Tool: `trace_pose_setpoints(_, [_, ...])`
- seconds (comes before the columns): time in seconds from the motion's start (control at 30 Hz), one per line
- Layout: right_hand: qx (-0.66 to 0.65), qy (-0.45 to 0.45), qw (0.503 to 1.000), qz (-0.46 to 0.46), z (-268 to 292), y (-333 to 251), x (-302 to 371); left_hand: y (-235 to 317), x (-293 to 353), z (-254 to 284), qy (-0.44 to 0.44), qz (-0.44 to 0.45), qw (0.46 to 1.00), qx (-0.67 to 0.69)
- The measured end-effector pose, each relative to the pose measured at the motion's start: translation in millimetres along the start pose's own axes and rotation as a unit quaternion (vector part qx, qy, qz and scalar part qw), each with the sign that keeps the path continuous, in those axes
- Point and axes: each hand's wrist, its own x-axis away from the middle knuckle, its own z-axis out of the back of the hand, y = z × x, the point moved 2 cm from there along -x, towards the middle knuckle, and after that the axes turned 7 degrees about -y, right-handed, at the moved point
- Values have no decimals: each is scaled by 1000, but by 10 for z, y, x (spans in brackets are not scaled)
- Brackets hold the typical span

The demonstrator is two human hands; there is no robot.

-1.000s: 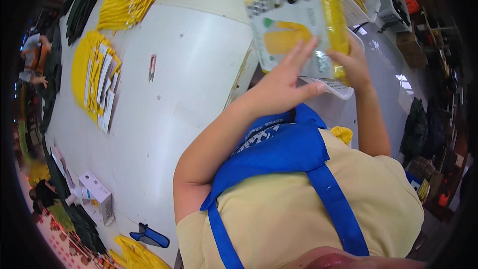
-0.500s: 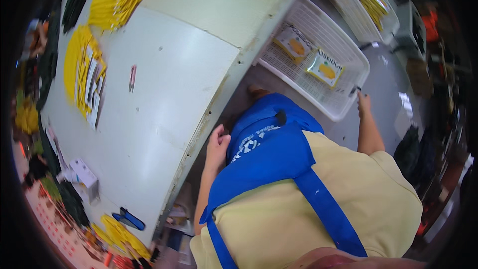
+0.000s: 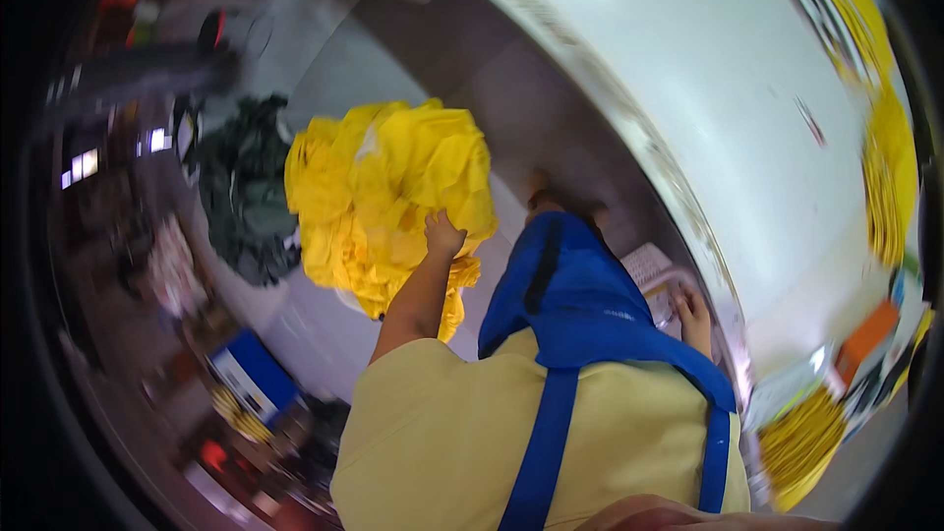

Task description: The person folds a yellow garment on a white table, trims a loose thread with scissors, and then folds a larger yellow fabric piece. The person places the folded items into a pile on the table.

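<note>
Grips look unclear: your left hand (image 3: 445, 235) is at the yellow fabric (image 3: 393, 167), your right hand (image 3: 694, 317) near the white table (image 3: 718, 147).

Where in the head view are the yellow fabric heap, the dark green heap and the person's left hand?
Yellow fabric heap (image 3: 398, 177): head view, upper middle of the folds.
Dark green heap (image 3: 246, 199): head view, middle.
Left hand (image 3: 445, 235): head view, middle of the hand.

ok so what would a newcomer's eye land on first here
Probably the big crumpled yellow heap, left of centre, with the left hand at its near side. Next come the blue apron in the middle and the white table on the right.
</note>
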Motion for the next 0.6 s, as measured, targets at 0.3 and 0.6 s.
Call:
trace_pose_setpoints(0.3, [190,-142,969,-74,-674,-800,-735,-607,-768,1272,260,229,935,80])
trace_pose_setpoints(0.6, [92,-297,950,-19,-2427,-1786,-1758,-653,70,1305,15,-103,804,586])
